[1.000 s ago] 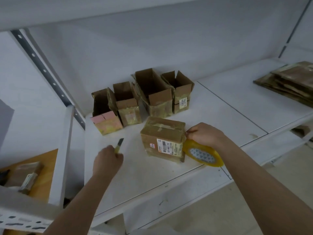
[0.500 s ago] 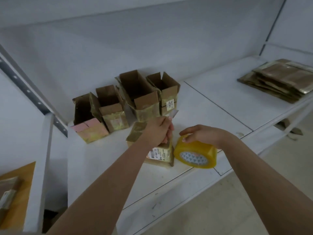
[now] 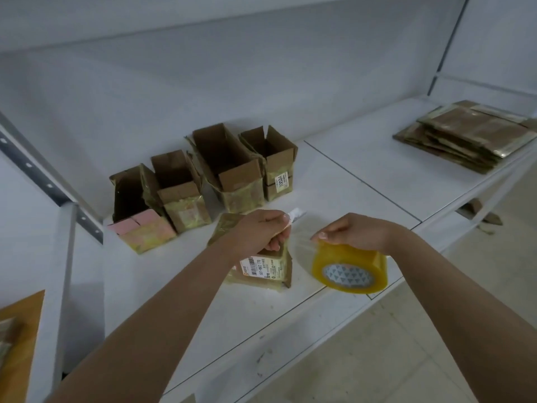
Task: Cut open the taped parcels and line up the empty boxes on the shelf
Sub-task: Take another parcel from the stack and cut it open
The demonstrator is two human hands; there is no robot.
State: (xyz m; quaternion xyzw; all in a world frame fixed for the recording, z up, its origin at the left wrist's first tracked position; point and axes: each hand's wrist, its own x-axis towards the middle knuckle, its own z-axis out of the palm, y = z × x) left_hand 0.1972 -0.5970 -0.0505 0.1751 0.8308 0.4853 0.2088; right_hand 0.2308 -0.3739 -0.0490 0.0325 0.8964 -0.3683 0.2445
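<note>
— While gripping the tape roll (image 3: 350,267) with right hand (image 3: 359,232) at the shelf (image 3: 363,167) edge?
— Left hand (image 3: 261,231) pinching a blade over taped parcel (image 3: 261,266). Probably light, slick; steady by its stiff corners. Beyond, open boxes (image 3: 203,181) lined up.

The left hand (image 3: 261,231) and its forearm cover much of the taped parcel (image 3: 261,269) near the shelf's (image 3: 363,170) front edge. What the fingers pinch is blurred; a cutter cannot be confirmed. The right hand (image 3: 354,232) hides the tape roll's (image 3: 348,270) top. The flattened cardboard stack (image 3: 465,135) is cut off at the right edge.
</note>
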